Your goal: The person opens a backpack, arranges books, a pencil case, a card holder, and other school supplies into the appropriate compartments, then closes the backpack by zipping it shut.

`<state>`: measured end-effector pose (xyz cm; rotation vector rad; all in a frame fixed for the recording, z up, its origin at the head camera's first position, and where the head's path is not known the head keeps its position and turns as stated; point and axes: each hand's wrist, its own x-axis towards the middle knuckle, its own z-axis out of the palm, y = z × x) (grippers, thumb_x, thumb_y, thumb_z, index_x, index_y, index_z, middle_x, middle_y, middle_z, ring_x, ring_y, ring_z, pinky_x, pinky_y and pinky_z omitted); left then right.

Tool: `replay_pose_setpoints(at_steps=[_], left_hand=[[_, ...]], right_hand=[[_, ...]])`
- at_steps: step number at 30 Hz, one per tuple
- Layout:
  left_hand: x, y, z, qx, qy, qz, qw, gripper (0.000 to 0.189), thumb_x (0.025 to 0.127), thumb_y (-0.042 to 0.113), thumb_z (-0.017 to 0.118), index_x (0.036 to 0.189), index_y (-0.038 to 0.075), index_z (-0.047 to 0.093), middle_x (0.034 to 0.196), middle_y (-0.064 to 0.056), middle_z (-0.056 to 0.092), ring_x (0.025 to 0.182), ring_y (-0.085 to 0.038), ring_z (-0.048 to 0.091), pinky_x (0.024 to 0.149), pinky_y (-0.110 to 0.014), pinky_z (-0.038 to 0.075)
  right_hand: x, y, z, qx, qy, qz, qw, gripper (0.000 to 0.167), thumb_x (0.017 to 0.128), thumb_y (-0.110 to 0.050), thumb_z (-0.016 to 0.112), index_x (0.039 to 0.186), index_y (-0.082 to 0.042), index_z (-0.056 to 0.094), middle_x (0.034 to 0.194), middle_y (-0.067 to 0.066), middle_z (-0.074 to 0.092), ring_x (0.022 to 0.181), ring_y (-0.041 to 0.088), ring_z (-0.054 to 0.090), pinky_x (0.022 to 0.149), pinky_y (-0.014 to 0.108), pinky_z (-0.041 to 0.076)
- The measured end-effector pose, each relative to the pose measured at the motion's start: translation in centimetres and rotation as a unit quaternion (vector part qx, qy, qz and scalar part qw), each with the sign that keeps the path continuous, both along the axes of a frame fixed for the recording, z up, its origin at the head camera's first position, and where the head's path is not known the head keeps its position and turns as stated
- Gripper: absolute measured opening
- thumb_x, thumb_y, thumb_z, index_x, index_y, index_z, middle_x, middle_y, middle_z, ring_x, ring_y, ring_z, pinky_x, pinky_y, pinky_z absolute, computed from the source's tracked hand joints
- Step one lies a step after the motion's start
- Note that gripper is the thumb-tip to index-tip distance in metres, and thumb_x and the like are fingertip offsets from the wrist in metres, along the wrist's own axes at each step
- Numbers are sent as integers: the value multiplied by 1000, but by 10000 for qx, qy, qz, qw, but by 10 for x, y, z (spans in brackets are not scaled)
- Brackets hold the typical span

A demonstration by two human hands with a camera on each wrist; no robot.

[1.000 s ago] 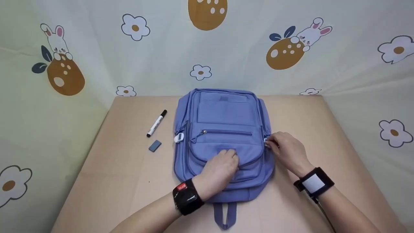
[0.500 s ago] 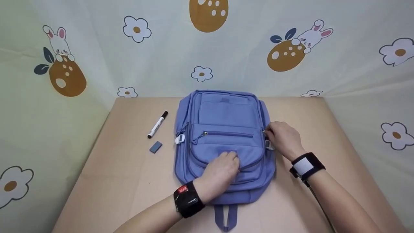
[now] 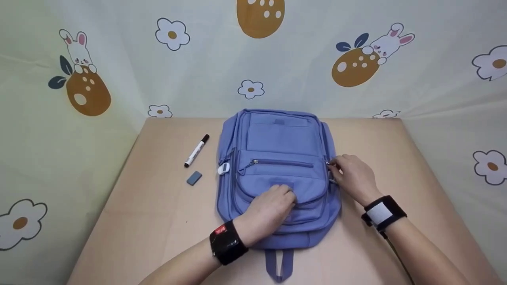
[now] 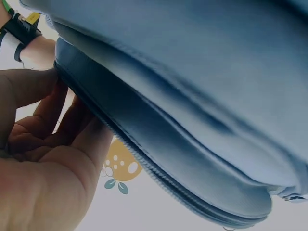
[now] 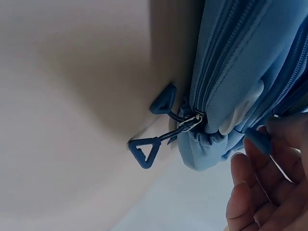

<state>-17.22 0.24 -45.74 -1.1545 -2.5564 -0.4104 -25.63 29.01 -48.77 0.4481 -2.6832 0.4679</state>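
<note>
A blue backpack lies front side up, its carry loop toward me. My left hand pinches the edge of the front pocket, which gapes in the left wrist view with zipper teeth along its rim. At the bag's right side, my right hand pinches a blue zipper pull between thumb and fingers. Two more triangular pulls, one upper and one lower, hang from a neighbouring zipper in the right wrist view. A white fitting sits near my right fingers.
Left of the bag lie a black-capped white marker and a grey-blue eraser-like block on the tan tabletop. A white tag sits on the bag's left side. Patterned cloth walls in the table.
My right hand has shifted from beside the white fitting to slightly farther up the bag's right side. The left hand keeps its hold on the pocket edge.
</note>
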Motion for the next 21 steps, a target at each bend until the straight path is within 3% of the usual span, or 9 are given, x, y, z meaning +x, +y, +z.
replay_pose_setpoints(at_steps=[6, 11, 15, 21], left_hand=[[4, 1, 0, -226, 339, 87, 9991, 11, 94, 5, 65, 100, 11, 72, 99, -1, 63, 89, -17, 61, 66, -26, 55], [2, 7, 1, -405, 409, 89, 9983, 10, 93, 7, 66, 99, 12, 71, 98, 1, 64, 87, -15, 59, 67, -25, 54], [0, 4, 2, -331, 257, 136, 9990, 7, 96, 14, 65, 99, 14, 71, 96, 2, 64, 88, -16, 59, 71, -25, 53], [0, -15, 4, -31, 211, 136, 9997, 9, 97, 15, 65, 101, 14, 73, 99, 1, 65, 90, -17, 60, 75, -27, 52]], right_hand=[[23, 15, -1, -72, 158, 61, 9998, 9, 89, -10, 76, 97, -7, 75, 88, 7, 70, 77, 27, 64, 62, 46, 52], [46, 23, 4, -179, 637, 229, 9975, 12, 87, -7, 77, 98, -8, 75, 90, 5, 70, 78, 25, 64, 63, 43, 52], [57, 14, 9, -325, 1122, 699, 9907, 18, 85, -4, 77, 102, -9, 75, 96, 5, 71, 85, 25, 66, 70, 41, 52], [69, -17, 14, -437, 1615, 1780, 9697, 20, 88, -8, 69, 107, -6, 75, 105, 7, 71, 95, 28, 66, 85, 38, 49]])
